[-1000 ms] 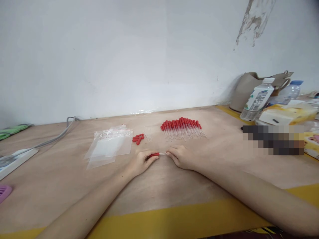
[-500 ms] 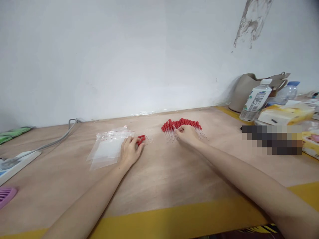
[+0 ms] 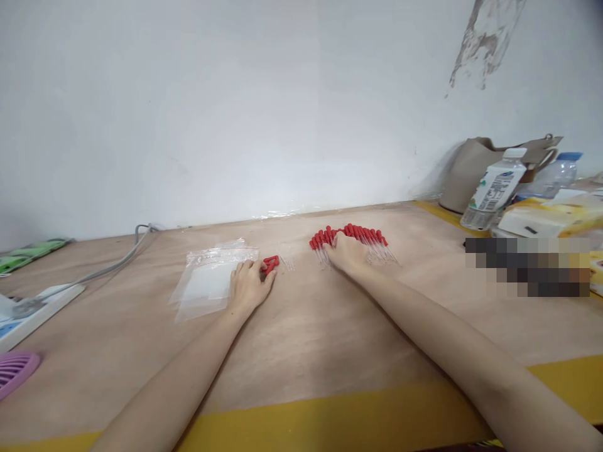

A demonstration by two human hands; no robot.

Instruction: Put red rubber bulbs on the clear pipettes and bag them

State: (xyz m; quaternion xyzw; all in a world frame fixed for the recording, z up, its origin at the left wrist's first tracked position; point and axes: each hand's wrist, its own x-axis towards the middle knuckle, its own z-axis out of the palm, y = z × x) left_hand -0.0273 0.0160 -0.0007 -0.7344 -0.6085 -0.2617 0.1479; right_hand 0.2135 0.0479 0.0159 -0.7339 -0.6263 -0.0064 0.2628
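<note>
Red-bulbed glass droppers point(image 3: 367, 235) lie side by side in a row, bulbs toward the wall and thin clear tubes toward me. My right hand point(image 3: 347, 252) is over the middle of this row, fingers closed in a pinch at a dropper mostly hidden by them. To the left, a smaller bunch of droppers point(image 3: 270, 264) has its red bulbs between the thumb and fingers of my left hand point(image 3: 249, 284); its clear tubes point right. My left fingers are curled, their backs over the edge of clear zip bags point(image 3: 202, 282).
A grey cable point(image 3: 113, 262) runs to a white power strip point(image 3: 42, 317) at left, with a pink slotted item point(image 3: 19, 371) nearer me. At right stand a bottle point(image 3: 494, 188), a beige bag point(image 3: 464, 176) and tissue packs point(image 3: 532, 220). A white wall point(image 3: 235, 113) closes the back.
My right hand has shifted slightly onto the red bulbs of the row, its fingertips now lower and more hidden. My left hand stays beside the bags, with more red bulbs showing at its fingers.
</note>
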